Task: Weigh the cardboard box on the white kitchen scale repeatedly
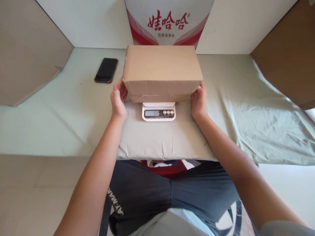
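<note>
A plain brown cardboard box (162,64) is held between my two hands, one at each side. My left hand (119,100) is closed against its lower left side, the fingertips partly hidden behind it. At the lower right side, my right hand (199,100) grips it, its fingers mostly out of sight. Under the box's front edge shows a white kitchen scale (159,118); its lit display seems to read 52. The box hides most of the weighing plate, so I cannot tell whether the two touch.
A black phone (106,69) lies left of the box on the pale green cloth (81,127). Behind stands a white and red carton (169,19) with Chinese lettering. Large cardboard panels rise at the left (29,49) and right (287,52).
</note>
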Tool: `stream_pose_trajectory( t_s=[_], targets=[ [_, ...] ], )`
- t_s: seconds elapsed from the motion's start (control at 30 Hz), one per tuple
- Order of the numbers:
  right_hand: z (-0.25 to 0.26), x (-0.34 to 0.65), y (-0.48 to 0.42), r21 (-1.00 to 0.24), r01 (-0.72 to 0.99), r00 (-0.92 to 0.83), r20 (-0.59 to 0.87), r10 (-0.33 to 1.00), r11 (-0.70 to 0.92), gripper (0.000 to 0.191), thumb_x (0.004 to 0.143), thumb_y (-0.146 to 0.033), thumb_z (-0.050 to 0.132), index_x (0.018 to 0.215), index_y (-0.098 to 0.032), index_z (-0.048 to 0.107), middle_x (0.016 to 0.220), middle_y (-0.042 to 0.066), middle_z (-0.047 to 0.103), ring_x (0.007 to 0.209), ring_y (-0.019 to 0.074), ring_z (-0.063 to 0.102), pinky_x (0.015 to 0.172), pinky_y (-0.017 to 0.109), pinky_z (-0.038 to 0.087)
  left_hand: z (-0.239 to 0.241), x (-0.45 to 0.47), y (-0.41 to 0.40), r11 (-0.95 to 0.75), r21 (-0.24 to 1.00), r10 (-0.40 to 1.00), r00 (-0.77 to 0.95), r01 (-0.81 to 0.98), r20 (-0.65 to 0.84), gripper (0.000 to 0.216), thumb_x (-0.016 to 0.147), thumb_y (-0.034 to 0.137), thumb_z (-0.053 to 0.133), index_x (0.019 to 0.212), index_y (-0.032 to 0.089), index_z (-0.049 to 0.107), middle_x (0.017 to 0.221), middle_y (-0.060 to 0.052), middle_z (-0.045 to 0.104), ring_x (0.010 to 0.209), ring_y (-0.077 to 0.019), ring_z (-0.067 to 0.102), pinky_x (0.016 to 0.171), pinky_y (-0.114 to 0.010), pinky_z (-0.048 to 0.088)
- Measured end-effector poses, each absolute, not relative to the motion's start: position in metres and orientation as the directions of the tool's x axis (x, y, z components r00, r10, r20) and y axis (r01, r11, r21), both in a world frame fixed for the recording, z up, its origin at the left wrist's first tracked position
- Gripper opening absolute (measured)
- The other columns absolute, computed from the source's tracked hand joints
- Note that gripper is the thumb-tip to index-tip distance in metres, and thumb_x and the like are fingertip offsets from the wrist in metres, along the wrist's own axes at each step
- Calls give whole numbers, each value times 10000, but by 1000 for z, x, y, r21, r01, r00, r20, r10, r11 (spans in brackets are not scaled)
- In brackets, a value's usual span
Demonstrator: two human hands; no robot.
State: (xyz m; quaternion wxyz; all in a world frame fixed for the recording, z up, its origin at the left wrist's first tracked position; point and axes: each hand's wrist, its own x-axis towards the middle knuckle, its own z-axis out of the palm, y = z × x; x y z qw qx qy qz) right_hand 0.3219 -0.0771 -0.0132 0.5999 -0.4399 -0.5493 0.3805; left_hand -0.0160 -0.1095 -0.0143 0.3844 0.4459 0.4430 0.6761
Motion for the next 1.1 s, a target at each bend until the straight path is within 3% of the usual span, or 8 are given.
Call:
stream_pose_trajectory(
  t_s=[0.27,0.37,0.53,0.83,1.1],
  targets=[
    [2,311,-88,-936,-116,60,328,943,332,610,889,-798,574,1236,-310,690,1514,31,721,1610,308,525,1388,560,415,-2,-3,-120,-351,931,896,-328,-103,301,903,769,1009,625,1218,247,806,1426,-145,771,1545,-397,581,1297,-534,496],
    [4,310,-92,-925,-151,56,344,937,348,613,916,-819,542,1221,-306,684,1495,48,723,1623,315,506,1400,573,389,3,2,-128,-387,919,880,-330,-81,342,881,805,961,652,1270,226,795,1461,-171,743,1567,-413,552,1312,-541,472],
    [10,308,-98,-935,-68,31,346,938,347,702,902,-905,482,1283,-353,688,1475,42,729,1606,329,534,1379,558,433,8,6,-136,-386,921,877,-329,-46,351,926,802,959,664,1350,222,776,1508,-165,713,1628,-412,474,1364,-520,396],
    [16,306,-102,-947,-47,10,318,948,318,768,896,-956,417,1306,-366,688,1467,36,718,1595,314,544,1374,509,458,6,6,-136,-365,928,889,-320,-68,326,928,786,964,673,1356,239,773,1507,-160,715,1610,-407,501,1363,-545,387],
    [25,291,-110,-931,-51,23,360,933,361,760,951,-917,349,1284,-337,710,1311,45,756,1537,354,584,1340,586,480,11,30,-160,-397,915,870,-348,-73,349,858,898,916,583,1451,276,728,1632,-136,635,1637,-363,476,1366,-506,387]
  ],
)
